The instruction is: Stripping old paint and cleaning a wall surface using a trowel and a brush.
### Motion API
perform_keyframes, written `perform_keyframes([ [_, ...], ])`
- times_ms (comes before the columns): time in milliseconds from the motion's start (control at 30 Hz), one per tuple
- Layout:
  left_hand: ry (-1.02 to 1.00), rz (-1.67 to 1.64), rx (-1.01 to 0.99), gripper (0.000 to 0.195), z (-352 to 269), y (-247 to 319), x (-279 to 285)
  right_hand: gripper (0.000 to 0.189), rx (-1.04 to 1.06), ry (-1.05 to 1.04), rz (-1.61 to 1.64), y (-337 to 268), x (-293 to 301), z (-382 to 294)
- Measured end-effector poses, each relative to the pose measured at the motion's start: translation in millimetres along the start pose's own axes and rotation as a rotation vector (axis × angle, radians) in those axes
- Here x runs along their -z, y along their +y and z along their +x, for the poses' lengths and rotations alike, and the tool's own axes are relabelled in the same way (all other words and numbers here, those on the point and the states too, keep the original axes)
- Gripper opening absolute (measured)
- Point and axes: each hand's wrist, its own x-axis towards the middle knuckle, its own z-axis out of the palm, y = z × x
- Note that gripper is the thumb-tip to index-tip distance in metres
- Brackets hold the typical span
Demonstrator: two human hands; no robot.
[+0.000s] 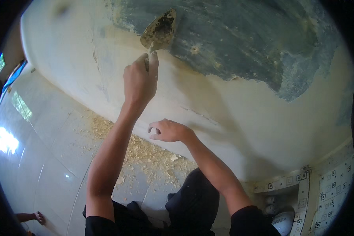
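My left hand [141,78] grips the handle of a pointed trowel [160,31], its thumb along the handle. Plaster residue and dark stains mark the trowel's blade, which lies at or close to the wall, over the left part of the lower edge of a bare grey-blue patch [239,44]. Below that patch, cream-coloured paint or skim coat [171,97] still covers the wall [253,124]. Lower down and to the right, my right hand [169,130] hangs in front of the wall with nothing in it, fingers curled and apart from the thumb. Contact between it and the wall cannot be told.
Pale scraped flakes [153,156] lie along the wall's foot on the glossy tiled floor [56,165]. My dark-clothed knee [194,194] is close to them. Another person's hand [39,218] rests at the lower left. A patterned-tile niche [302,203] holds a white rounded object [283,222] bearing writing.
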Motion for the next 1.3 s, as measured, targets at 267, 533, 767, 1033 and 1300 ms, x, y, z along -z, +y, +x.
perform_keyframes([
  [267,0.052,0.054,-0.138,0.035,-32,11,-42,0.044,-0.039,-0.007,-0.028,9,-7,5],
  [533,-0.002,0.118,-0.143,0.03,-32,16,-41,0.044,0.019,-0.002,0.013,15,-12,11],
  [767,0.065,0.116,-0.226,0.035,-14,1,-37,0.041,0.038,0.024,0.018,15,1,-8],
  [1033,0.192,0.046,-0.128,0.039,13,-27,-2,0.042,0.035,-0.005,0.019,10,-4,1],
  [1300,0.325,0.231,0.133,0.051,59,-97,67,0.04,0.083,0.01,0.05,20,-4,-4],
])
